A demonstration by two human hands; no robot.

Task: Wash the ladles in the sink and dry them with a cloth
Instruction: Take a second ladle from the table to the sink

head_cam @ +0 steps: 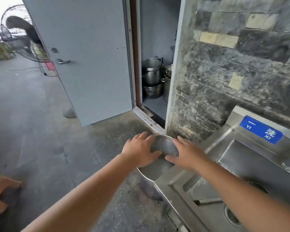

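A large round steel basin [162,144] sits tilted at the left end of the steel sink unit [213,146]. My left hand [139,150] lies on its left rim with fingers spread. My right hand [186,152] rests on its right rim, fingers also spread. Both hands touch the basin; whether they grip it is unclear. The sink basins [241,158] lie to the right. No ladle and no cloth show in this view.
An open grey door [90,61] stands ahead, with stacked steel pots [151,77] inside the doorway. A stone-tiled wall [241,64] backs the sink, which carries a blue sign [261,129]. An orange stool [2,191] sits at lower left on the concrete floor. A fan [22,34] stands far left.
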